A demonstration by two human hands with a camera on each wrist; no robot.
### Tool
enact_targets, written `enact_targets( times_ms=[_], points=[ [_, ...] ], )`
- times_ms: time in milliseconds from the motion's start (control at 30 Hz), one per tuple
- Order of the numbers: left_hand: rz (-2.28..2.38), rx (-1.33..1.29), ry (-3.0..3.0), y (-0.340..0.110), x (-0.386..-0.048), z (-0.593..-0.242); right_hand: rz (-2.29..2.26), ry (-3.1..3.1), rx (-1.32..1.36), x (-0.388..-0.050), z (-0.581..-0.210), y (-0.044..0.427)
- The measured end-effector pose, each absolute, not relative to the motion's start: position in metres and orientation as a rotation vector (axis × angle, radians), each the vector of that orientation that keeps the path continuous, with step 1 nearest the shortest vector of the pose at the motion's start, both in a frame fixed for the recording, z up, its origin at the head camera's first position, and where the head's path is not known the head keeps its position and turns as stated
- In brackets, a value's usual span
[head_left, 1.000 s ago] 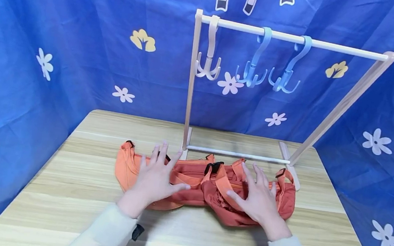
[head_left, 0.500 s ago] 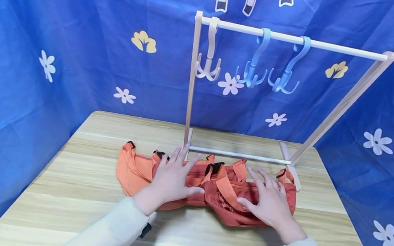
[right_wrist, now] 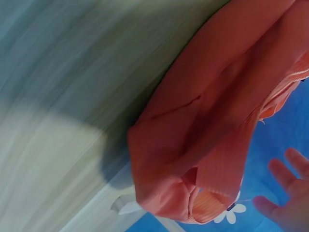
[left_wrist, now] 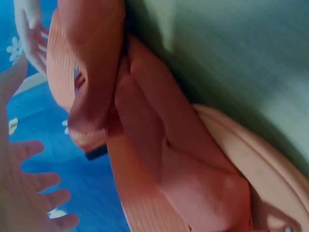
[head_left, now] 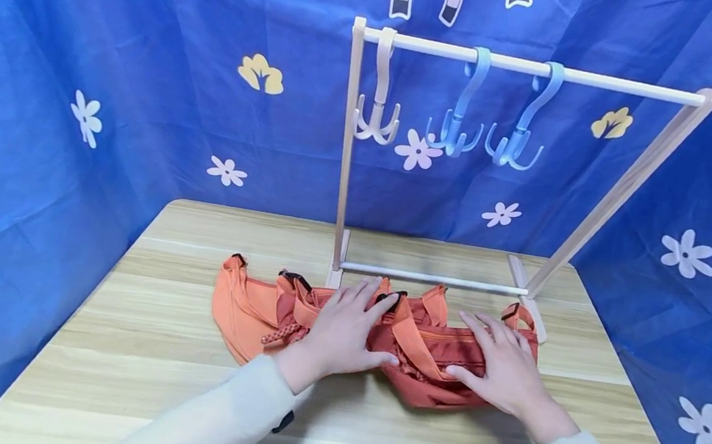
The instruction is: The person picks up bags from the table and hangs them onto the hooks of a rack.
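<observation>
Pale sleeves [head_left: 215, 412] are worn with black wristpieces [head_left: 282, 422].

I see a pale wood-grained table [head_left: 96, 331] before me. On its far right side stands a rack [head_left: 619, 195], its top bar [head_left: 613, 82] bearing a white hook [head_left: 380, 92] at left and two blue hooks [head_left: 460, 109] further right. Blue cloth [head_left: 298, 148] with flowers [head_left: 226, 171] hangs beyond, left and right.

Free gap below hooks [head_left: 461, 109], rack posts [head_left: 347, 147] either side, bags [head_left: 425, 390] in front

A curtained tabletop booth
Blue flowered cloth [head_left: 171, 44] hangs around three sides of a wood-grain table [head_left: 128, 342] bearing a rack [head_left: 434, 48] with hooks [head_left: 469, 94].
</observation>
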State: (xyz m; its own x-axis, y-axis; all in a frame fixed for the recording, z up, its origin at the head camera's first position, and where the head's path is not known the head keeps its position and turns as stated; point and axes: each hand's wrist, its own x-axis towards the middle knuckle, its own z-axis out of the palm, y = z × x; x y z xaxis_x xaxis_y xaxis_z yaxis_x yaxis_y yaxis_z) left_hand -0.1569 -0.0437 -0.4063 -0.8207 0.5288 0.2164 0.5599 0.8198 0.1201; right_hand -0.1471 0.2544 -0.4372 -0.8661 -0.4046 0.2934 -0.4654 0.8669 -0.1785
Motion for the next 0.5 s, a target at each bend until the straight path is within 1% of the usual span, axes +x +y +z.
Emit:
enact_targets(
  times_ms=[500],
  points=[
    [-0.251,-1.013,-2.784,0.003,-0.152,-0.409,0.281,-2.761,0.819,-0.144,-0.436,0.273]
  ],
)
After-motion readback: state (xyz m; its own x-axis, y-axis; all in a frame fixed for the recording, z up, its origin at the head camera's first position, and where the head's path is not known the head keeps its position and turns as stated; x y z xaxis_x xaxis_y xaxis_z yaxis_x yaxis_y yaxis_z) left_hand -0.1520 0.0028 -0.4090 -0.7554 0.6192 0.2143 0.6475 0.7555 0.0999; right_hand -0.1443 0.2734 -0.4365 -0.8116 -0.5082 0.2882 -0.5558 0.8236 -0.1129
